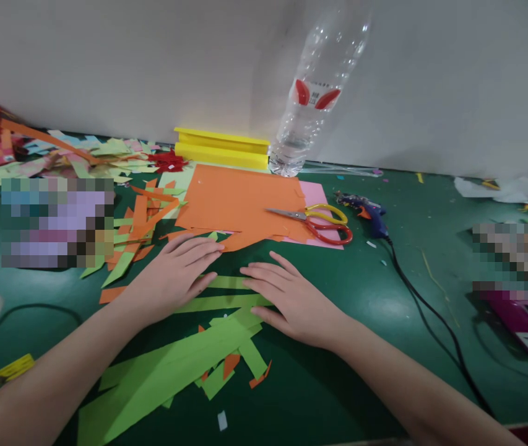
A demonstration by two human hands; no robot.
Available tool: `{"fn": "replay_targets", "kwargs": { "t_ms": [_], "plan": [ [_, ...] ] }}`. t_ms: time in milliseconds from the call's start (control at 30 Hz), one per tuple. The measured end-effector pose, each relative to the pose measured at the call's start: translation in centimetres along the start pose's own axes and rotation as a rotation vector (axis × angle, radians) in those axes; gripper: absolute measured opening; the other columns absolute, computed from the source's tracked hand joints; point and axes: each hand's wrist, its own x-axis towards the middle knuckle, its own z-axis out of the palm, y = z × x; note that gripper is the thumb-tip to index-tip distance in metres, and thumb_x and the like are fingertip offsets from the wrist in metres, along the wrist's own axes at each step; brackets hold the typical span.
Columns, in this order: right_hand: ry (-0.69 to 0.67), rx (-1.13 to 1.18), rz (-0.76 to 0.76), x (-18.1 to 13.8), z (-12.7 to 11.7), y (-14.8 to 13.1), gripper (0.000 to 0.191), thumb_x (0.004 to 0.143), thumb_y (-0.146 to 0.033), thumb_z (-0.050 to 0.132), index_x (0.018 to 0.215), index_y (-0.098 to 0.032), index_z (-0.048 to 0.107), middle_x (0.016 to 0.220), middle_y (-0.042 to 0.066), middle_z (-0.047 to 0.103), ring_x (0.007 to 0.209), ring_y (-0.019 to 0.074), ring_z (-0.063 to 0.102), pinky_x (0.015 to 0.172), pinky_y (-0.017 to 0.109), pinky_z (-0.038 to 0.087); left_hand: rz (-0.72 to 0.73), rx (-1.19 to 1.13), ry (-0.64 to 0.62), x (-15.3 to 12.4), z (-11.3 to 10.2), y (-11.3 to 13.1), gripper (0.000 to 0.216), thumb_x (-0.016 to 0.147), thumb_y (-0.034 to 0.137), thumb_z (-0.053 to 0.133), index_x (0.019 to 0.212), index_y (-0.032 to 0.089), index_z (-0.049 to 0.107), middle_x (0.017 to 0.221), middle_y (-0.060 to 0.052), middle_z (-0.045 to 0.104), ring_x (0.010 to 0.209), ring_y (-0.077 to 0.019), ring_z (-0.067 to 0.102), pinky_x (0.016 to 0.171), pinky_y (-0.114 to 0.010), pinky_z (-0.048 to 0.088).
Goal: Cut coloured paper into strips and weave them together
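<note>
Here, the fingers [205,249] of the left hand [175,275] are stretched out flat and nothing is gripped; their tips are touching the lower edge of the large orange paper sheet [240,201]. The fingers [264,272] of the right hand [294,303] are also released and are pressed down on the thin light-green paper strips [226,302], which lie on the dark green bench [366,303] between and under both hands. The strips seem to be held down and smoothed. Since they lie flat, a fine pinch at one edge would be needed to lift one. Metal scissors with red and yellow handles [322,224] are resting on the orange sheet, near the right hand.
</note>
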Motion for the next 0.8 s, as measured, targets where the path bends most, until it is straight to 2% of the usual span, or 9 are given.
{"fn": "replay_targets", "kwargs": {
  "t_ms": [167, 367, 567, 800],
  "plan": [
    [0.11, -0.077, 0.025, 0.1, -0.3, -0.2, 0.034, 0.097, -0.034, 0.046, 0.122, -0.014, 0.058, 0.142, 0.011, 0.053, 0.134, 0.0222, 0.046, 0.118, 0.051, 0.026, 0.031, -0.052, 0.053, 0.2, -0.8, 0.5, 0.032, 0.1, 0.025, 0.039, 0.124, 0.016, 0.056, 0.121, -0.008, 0.064, 0.115, -0.0217, 0.057, 0.103, -0.039, 0.041],
    [0.207, -0.143, 0.155, 0.0, -0.4, 0.0, 0.034, 0.097, -0.032, 0.044, 0.123, -0.014, 0.057, 0.146, 0.013, 0.048, 0.137, 0.0247, 0.041, 0.118, 0.051, 0.026, 0.051, -0.069, 0.08, 0.2, -1.3, 0.6, 0.032, 0.097, 0.018, 0.041, 0.126, 0.015, 0.054, 0.123, -0.009, 0.062, 0.114, -0.0217, 0.056, 0.101, -0.037, 0.042],
    [0.1, -0.139, 0.243, 0.0, 0.3, 0.4, 0.04, 0.097, -0.039, 0.044, 0.128, -0.015, 0.055, 0.151, 0.013, 0.042, 0.142, 0.0267, 0.034, 0.117, 0.053, 0.028, 0.03, -0.086, -0.035, 0.0, -0.8, 0.7, 0.033, 0.101, 0.027, 0.035, 0.127, 0.018, 0.053, 0.129, -0.008, 0.06, 0.119, -0.022, 0.055, 0.104, -0.04, 0.041],
    [-0.006, -0.079, 0.28, 0.2, 0.2, 0.4, 0.055, 0.097, -0.044, 0.042, 0.143, -0.014, 0.039, 0.151, 0.013, 0.042, 0.143, 0.0246, 0.033, 0.119, 0.054, 0.022, -0.063, -0.116, -0.14, -0.3, 0.0, 0.1, 0.043, 0.102, 0.043, 0.032, 0.134, 0.019, 0.05, 0.134, -0.008, 0.059, 0.127, -0.0239, 0.051, 0.108, -0.045, 0.038]
  ]
}}
